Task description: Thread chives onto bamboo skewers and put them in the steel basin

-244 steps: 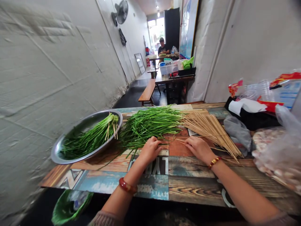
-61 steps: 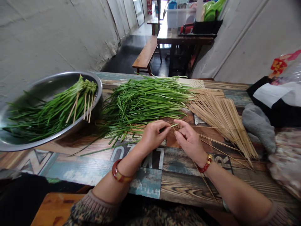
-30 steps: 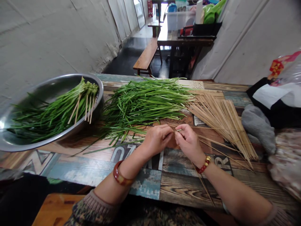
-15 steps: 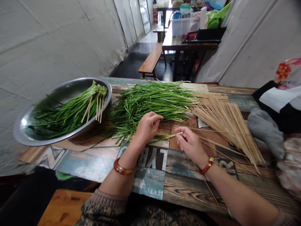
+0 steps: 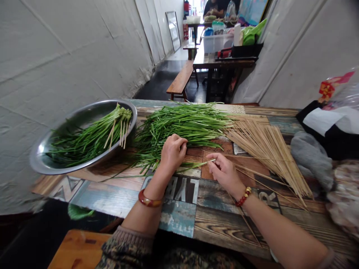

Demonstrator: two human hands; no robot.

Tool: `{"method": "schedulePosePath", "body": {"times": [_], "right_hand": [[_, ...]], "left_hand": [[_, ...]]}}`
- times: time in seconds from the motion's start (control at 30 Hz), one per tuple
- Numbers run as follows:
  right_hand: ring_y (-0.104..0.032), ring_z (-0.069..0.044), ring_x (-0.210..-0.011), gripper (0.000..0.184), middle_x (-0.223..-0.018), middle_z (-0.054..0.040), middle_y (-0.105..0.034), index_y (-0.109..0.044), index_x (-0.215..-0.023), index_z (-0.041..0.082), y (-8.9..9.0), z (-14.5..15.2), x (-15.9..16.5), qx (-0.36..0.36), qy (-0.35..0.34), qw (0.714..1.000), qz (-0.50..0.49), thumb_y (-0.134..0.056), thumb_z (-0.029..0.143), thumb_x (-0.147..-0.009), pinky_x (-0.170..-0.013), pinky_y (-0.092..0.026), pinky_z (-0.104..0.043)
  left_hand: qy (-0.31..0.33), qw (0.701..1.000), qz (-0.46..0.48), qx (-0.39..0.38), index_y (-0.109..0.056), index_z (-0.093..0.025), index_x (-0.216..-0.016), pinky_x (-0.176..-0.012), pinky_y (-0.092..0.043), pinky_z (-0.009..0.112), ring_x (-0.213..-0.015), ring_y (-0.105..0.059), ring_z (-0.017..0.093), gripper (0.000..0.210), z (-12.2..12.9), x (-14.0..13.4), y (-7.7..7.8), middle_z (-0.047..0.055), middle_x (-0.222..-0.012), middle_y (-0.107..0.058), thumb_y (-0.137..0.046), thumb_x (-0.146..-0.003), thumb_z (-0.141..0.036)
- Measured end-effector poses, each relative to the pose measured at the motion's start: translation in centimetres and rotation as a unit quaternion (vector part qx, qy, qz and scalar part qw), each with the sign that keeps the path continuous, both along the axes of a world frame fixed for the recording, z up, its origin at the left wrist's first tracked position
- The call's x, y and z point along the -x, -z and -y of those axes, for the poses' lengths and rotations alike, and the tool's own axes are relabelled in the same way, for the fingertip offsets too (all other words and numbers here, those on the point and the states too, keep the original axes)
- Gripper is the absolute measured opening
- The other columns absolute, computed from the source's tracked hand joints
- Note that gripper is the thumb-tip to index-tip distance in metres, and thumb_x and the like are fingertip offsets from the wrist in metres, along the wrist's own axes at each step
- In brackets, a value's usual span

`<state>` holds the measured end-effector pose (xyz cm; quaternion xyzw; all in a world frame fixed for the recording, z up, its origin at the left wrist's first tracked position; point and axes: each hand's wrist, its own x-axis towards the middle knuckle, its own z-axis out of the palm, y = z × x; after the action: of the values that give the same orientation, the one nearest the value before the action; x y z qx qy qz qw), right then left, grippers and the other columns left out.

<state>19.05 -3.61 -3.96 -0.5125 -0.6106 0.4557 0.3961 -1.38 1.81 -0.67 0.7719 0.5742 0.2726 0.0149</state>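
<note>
My right hand [image 5: 226, 172] pinches the pale end of a few garlic chives [image 5: 199, 164] between thumb and fingers, low over the table. My left hand [image 5: 173, 152] is closed, fingertips together, at the near edge of a loose pile of garlic chives [image 5: 185, 125]; anything inside its grip is hidden. Right of the pile lies a fan of thin bamboo skewers [image 5: 269, 153]. One loose skewer [image 5: 249, 226] runs out from below my right wrist toward the table's front edge.
A steel basin [image 5: 42, 158] at the left holds skewered chives [image 5: 92, 140]. At the right are a grey cloth-like bundle [image 5: 310, 157], a black container [image 5: 332, 144] and a clear bag [image 5: 347, 198]. Beyond the patterned table [image 5: 123, 194] stand a bench [image 5: 182, 77] and another table.
The view has shifted slightly, bringing a person at the far table into sight. My left hand has turned a little with its fingers more curled; my right hand keeps its pinch on the chives.
</note>
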Motion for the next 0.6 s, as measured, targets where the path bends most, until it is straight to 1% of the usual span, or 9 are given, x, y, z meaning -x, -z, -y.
{"method": "schedulePosePath", "body": {"times": [0.07,0.13,0.2,0.27,0.33,0.4,0.5,0.6], "right_hand": [[-0.047,-0.009,-0.042,0.025,-0.059,0.0042,-0.055,-0.055,-0.104,0.018,0.0,0.0,0.0,0.002,0.001,1.000,-0.002,-0.050,0.036,-0.088,-0.041,-0.035,-0.020],[-0.046,-0.008,-0.041,0.026,-0.059,0.0046,-0.055,-0.055,-0.104,0.018,0.1,0.0,0.0,0.005,0.000,1.000,-0.011,-0.050,0.037,-0.088,-0.041,-0.034,-0.020],[-0.045,-0.008,-0.041,0.026,-0.059,0.0050,-0.054,-0.055,-0.104,0.017,0.1,-0.1,0.0,0.008,-0.004,1.000,-0.021,-0.050,0.038,-0.088,-0.041,-0.034,-0.020],[-0.045,-0.008,-0.041,0.026,-0.059,0.0051,-0.054,-0.055,-0.104,0.017,0.2,-0.1,0.0,0.007,-0.005,1.000,-0.024,-0.050,0.038,-0.088,-0.041,-0.034,-0.020],[-0.045,-0.008,-0.041,0.026,-0.059,0.0050,-0.054,-0.055,-0.104,0.017,0.2,-0.1,0.0,0.003,-0.005,1.000,-0.023,-0.050,0.037,-0.088,-0.042,-0.034,-0.020],[-0.045,-0.009,-0.041,0.026,-0.059,0.0050,-0.054,-0.055,-0.104,0.017,0.3,-0.1,0.0,0.001,-0.006,1.000,-0.020,-0.050,0.037,-0.088,-0.042,-0.034,-0.020],[-0.045,-0.009,-0.041,0.027,-0.059,0.0049,-0.054,-0.055,-0.104,0.017,0.3,0.0,0.0,0.001,-0.008,1.000,-0.015,-0.050,0.038,-0.088,-0.042,-0.035,-0.020],[-0.045,-0.008,-0.041,0.028,-0.059,0.0049,-0.054,-0.055,-0.104,0.017,0.1,0.1,0.0,0.005,-0.008,1.000,-0.017,-0.050,0.038,-0.088,-0.042,-0.035,-0.020]], "left_hand": [[0.004,1.000,0.018,-0.001,-0.068,-0.016,-0.092,-0.076,-0.043,0.029,-0.082,-0.055,0.017,0.021,0.0,0.4,-0.1,0.006,-0.084,-0.060,-0.048,-0.087,-0.017],[0.015,1.000,0.000,0.023,-0.068,-0.017,-0.089,-0.073,-0.043,0.027,-0.079,-0.055,0.016,0.019,0.2,1.0,-0.4,0.005,-0.082,-0.060,-0.049,-0.086,-0.017],[0.021,0.997,-0.052,0.058,-0.068,-0.017,-0.083,-0.071,-0.042,0.028,-0.077,-0.055,0.016,0.018,0.5,1.7,-0.9,0.005,-0.081,-0.061,-0.050,-0.086,-0.019],[0.008,0.989,-0.119,0.083,-0.069,-0.018,-0.080,-0.070,-0.041,0.029,-0.078,-0.056,0.018,0.017,0.8,2.2,-1.3,0.006,-0.081,-0.062,-0.052,-0.084,-0.019],[-0.015,0.981,-0.174,0.088,-0.071,-0.019,-0.082,-0.071,-0.041,0.031,-0.081,-0.057,0.021,0.017,1.0,2.5,-1.4,0.007,-0.084,-0.063,-0.053,-0.083,-0.018],[-0.022,0.975,-0.204,0.088,-0.072,-0.019,-0.088,-0.072,-0.042,0.033,-0.085,-0.057,0.023,0.017,1.0,2.4,-1.3,0.009,-0.087,-0.063,-0.056,-0.082,-0.019],[-0.007,0.973,-0.209,0.099,-0.072,-0.019,-0.088,-0.074,-0.042,0.033,-0.086,-0.056,0.023,0.016,0.9,2.2,-1.1,0.009,-0.089,-0.062,-0.059,-0.080,-0.020],[0.003,0.979,-0.176,0.099,-0.070,-0.017,-0.076,-0.075,-0.042,0.033,-0.084,-0.056,0.021,0.015,0.8,2.1,-1.1,0.009,-0.084,-0.060,-0.056,-0.080,-0.014]]}}
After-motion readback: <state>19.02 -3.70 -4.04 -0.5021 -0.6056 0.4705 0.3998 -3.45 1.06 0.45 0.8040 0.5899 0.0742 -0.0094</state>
